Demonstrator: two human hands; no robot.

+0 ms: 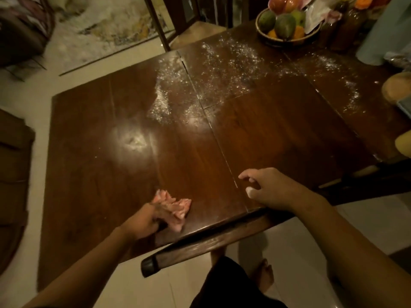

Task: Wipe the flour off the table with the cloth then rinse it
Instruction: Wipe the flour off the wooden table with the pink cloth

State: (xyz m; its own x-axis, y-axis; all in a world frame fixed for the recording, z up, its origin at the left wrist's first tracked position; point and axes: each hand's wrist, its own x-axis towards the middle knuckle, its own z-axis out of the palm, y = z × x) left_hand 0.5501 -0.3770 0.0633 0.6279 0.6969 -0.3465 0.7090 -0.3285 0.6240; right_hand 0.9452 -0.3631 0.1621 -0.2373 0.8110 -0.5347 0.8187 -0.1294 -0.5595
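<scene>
The left hand (144, 221) grips the bunched cloth (174, 206) at lower centre, with the flour (213, 70) lying well up-frame, while the right hand (266, 187) rests open.

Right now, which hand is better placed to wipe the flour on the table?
Left. The left hand grips the cloth on the table, while the right hand holds nothing. The flour lies farther out, ahead of both.

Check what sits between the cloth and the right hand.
In the head view, only bare tabletop lies between the cloth, gripped by the left hand, and the right hand; a leaf seam crosses it.
</scene>
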